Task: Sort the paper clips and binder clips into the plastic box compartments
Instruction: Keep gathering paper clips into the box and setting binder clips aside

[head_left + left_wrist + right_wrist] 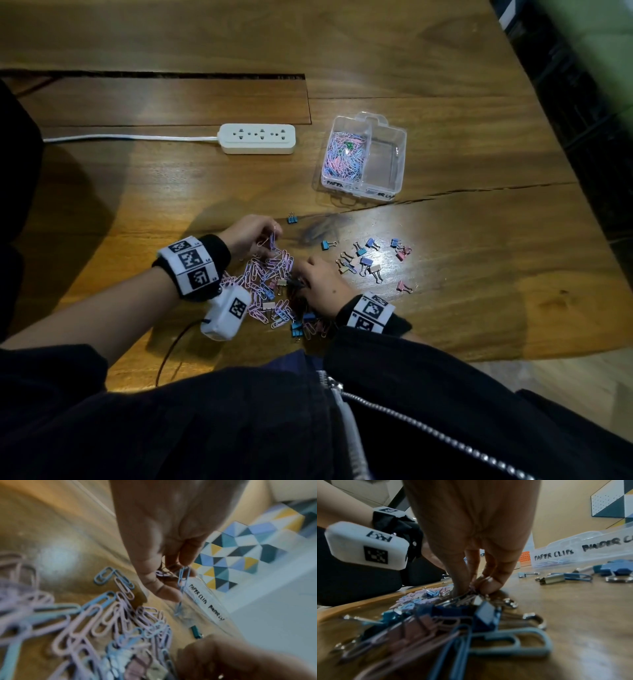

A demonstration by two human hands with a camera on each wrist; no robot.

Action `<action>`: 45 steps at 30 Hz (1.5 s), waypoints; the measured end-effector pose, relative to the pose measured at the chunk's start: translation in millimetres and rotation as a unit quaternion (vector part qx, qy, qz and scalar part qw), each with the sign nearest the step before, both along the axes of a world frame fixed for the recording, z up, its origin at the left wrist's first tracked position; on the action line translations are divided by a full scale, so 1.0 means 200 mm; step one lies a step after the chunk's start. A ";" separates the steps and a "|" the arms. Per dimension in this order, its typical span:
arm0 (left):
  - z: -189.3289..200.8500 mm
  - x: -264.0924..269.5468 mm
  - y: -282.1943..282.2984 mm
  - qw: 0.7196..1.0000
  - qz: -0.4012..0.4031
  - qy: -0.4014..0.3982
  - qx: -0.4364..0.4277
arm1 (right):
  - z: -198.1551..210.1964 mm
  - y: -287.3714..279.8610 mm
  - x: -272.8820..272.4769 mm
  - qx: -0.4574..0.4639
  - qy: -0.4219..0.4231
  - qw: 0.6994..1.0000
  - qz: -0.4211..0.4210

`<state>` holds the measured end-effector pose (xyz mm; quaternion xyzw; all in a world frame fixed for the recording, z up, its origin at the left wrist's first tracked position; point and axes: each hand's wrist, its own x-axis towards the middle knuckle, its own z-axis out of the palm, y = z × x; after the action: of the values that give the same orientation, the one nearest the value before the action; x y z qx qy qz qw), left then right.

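A heap of pink and blue paper clips (270, 274) mixed with some binder clips lies on the wooden table near the front edge. My left hand (253, 236) is raised just over the heap's far side and pinches a few paper clips (183, 577). My right hand (318, 281) reaches down into the heap's right side, its fingertips (481, 586) pinching clips there. A clear two-compartment plastic box (364, 156) stands farther back right; its left compartment holds paper clips, its right one looks empty. Loose binder clips (370, 260) lie scattered right of my right hand.
A white power strip (258, 138) with its cord lies behind the heap, left of the box. One blue binder clip (292, 218) sits alone beyond my left hand. The table's right edge (555, 137) runs diagonally past the box.
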<state>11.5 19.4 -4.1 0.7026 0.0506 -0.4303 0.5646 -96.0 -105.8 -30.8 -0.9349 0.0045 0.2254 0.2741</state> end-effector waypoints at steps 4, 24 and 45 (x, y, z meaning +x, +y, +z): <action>-0.03 -0.01 0.00 0.999 0.009 0.044 -0.007 | 0.01 0.01 0.00 0.009 -0.001 1.000 -0.004; -0.12 -0.18 -0.04 0.810 -0.353 -0.311 0.350 | 0.02 -0.16 0.01 0.380 0.127 0.876 -0.270; -0.05 -0.08 0.08 0.996 -0.084 -0.014 0.000 | 0.06 -0.09 0.11 0.373 0.155 0.861 -0.307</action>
<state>-4.0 34.9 -13.4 0.7104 -0.0163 -0.4663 0.5269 -73.4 -123.7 -19.3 -0.6667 0.2494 0.2569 0.6537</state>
